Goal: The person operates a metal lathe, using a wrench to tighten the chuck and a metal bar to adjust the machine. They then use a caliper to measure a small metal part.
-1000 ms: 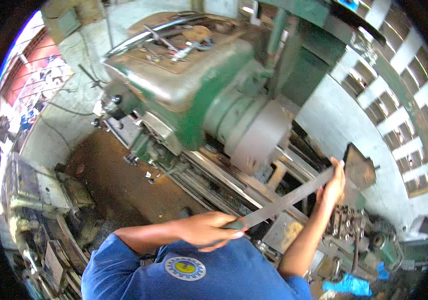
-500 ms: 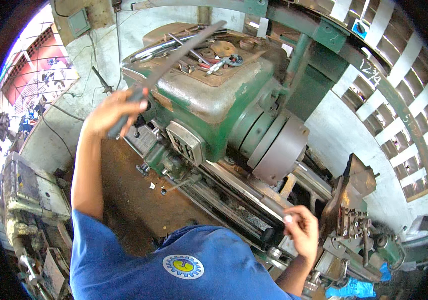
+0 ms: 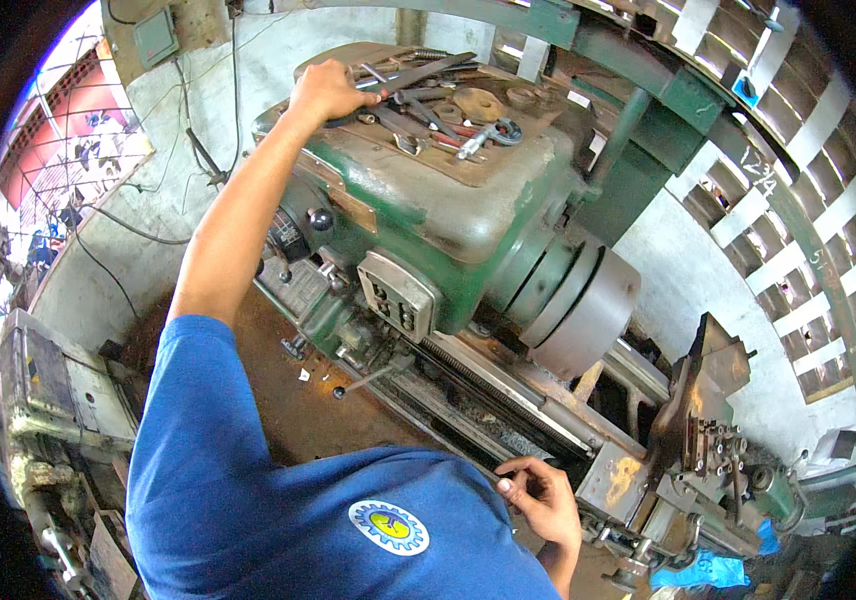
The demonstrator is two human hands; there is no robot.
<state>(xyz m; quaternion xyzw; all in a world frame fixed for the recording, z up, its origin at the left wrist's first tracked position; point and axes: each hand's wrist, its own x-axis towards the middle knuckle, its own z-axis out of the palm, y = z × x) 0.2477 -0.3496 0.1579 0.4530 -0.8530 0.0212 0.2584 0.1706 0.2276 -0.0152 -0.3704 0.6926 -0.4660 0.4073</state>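
Up on the lathe headstock (image 3: 428,210), the left hand (image 3: 323,90) was closed around one end of a long flat bar (image 3: 428,72), which ran rightward from it over scattered wrenches (image 3: 448,125), while the right hand (image 3: 543,495), loosely curled and empty, rested far below.

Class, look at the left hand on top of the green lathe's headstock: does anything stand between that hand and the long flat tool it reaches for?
Nothing visible does. The left hand already rests on the end of the long flat tool, which lies among wrenches on the headstock top.
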